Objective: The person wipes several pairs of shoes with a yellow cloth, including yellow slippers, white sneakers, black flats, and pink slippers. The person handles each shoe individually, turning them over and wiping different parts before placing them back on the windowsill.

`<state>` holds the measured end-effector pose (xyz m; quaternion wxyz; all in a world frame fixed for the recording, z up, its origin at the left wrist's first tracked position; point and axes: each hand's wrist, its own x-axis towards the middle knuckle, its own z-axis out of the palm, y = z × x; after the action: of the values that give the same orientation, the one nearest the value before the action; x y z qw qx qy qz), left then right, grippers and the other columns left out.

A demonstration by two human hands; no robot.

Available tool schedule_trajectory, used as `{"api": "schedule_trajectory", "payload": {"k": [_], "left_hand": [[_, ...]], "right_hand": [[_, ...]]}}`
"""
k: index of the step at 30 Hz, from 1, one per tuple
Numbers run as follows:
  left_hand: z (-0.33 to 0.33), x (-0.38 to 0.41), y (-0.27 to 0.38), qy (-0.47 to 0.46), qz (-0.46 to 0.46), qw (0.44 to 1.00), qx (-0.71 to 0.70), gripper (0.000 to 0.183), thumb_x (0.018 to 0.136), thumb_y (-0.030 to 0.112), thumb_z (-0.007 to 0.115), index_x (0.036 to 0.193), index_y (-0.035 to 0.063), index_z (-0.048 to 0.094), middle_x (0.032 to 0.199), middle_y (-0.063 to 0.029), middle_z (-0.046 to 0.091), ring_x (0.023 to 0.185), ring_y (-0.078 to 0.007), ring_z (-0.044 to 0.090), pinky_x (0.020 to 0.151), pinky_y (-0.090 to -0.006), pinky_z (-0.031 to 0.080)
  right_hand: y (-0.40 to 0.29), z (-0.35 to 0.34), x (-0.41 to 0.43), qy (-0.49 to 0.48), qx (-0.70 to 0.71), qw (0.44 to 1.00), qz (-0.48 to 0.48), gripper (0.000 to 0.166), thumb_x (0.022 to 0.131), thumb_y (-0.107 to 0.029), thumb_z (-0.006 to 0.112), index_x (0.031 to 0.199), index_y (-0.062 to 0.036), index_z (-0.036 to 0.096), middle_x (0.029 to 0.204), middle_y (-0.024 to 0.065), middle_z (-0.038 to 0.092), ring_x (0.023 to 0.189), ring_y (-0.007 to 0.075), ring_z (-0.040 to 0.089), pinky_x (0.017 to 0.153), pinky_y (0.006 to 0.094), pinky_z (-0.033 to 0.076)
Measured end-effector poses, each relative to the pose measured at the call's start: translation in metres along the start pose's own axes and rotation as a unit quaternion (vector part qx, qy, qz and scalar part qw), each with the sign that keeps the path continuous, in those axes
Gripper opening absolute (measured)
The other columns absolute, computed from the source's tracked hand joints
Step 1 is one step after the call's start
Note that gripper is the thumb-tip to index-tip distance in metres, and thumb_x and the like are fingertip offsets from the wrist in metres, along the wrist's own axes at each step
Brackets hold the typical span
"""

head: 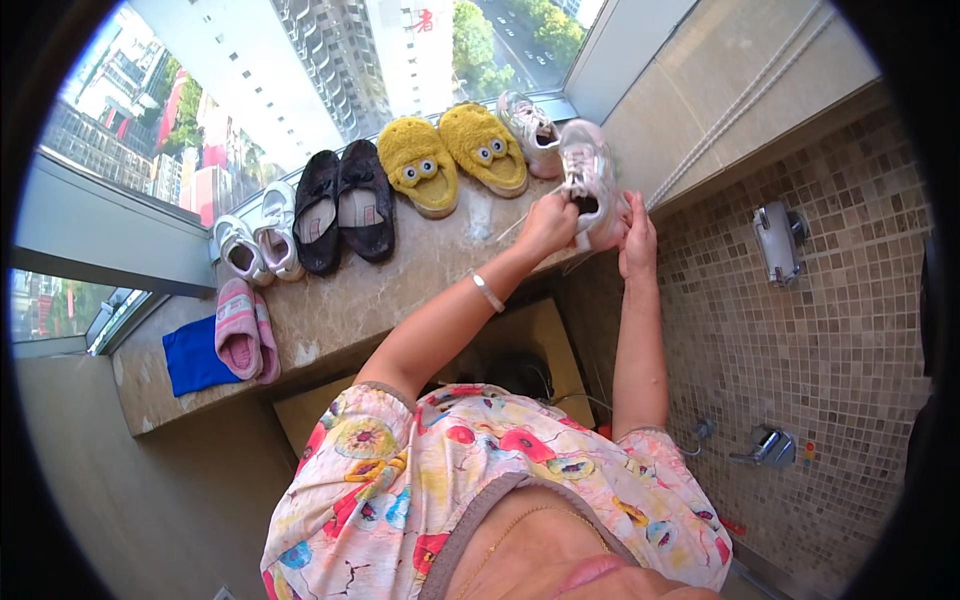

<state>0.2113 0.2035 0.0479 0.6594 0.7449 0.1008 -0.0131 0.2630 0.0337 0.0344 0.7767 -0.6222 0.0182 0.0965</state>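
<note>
A white and pink lace-up sneaker is held at the right end of a stone windowsill. My left hand grips its left side near the opening, by a loose lace. At its heel is my right hand, fingers against the shoe. The matching sneaker stands just behind it against the window. Leftward along the sill are yellow fuzzy slippers with googly eyes, black flat shoes and small white shoes. Pink slippers lean together, partly over a blue cloth.
The stone sill has a front edge close to my forearms. White cords hang at the right. A mosaic-tiled wall with a chrome fixture and a mixer tap stands beside my right arm.
</note>
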Motion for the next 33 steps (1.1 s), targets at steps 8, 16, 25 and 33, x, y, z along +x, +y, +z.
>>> {"api": "schedule_trajectory", "payload": {"k": [8, 16, 25, 33], "left_hand": [[0.015, 0.091, 0.027, 0.080, 0.017, 0.990, 0.112, 0.036, 0.082, 0.018, 0.044, 0.095, -0.0076, 0.065, 0.088, -0.0284, 0.065, 0.089, -0.0396, 0.065, 0.082, -0.0446, 0.050], [0.021, 0.161, 0.007, 0.123, 0.068, 0.968, 0.206, 0.040, 0.089, 0.026, 0.041, 0.100, -0.0064, 0.062, 0.095, -0.0303, 0.063, 0.094, -0.0423, 0.062, 0.087, -0.0474, 0.046], [0.019, 0.067, -0.005, 0.001, 0.136, 0.991, 0.011, 0.024, 0.093, 0.017, 0.050, 0.108, 0.0003, 0.059, 0.082, -0.0028, 0.064, 0.071, -0.0092, 0.058, 0.062, -0.0263, 0.049], [-0.080, -0.113, -0.062, 0.053, -0.065, 0.996, -0.035, 0.033, 0.091, 0.020, 0.058, 0.117, -0.0010, 0.058, 0.088, -0.0048, 0.066, 0.071, -0.0107, 0.062, 0.064, -0.0267, 0.052]], "right_hand": [[-0.002, 0.031, 0.037, 0.040, 0.002, 0.999, -0.001, 0.060, 0.093, -0.039, 0.055, 0.138, -0.0067, 0.032, 0.112, 0.0073, 0.056, 0.094, 0.0158, 0.057, 0.070, 0.0339, 0.050], [0.044, 0.024, 0.128, -0.010, 0.056, 0.998, 0.005, 0.040, 0.095, -0.032, 0.051, 0.127, -0.0094, 0.045, 0.105, 0.0029, 0.059, 0.089, 0.0140, 0.059, 0.078, 0.0344, 0.048], [0.095, -0.004, 0.155, 0.034, -0.201, 0.972, -0.118, 0.044, 0.091, -0.028, 0.057, 0.121, 0.0042, 0.055, 0.103, 0.0121, 0.064, 0.091, 0.0227, 0.061, 0.082, 0.0336, 0.049], [0.058, 0.112, -0.030, -0.139, -0.135, 0.980, -0.052, 0.026, 0.094, -0.017, 0.054, 0.113, -0.0001, 0.061, 0.100, 0.0056, 0.066, 0.087, 0.0106, 0.061, 0.075, 0.0242, 0.047]]}}
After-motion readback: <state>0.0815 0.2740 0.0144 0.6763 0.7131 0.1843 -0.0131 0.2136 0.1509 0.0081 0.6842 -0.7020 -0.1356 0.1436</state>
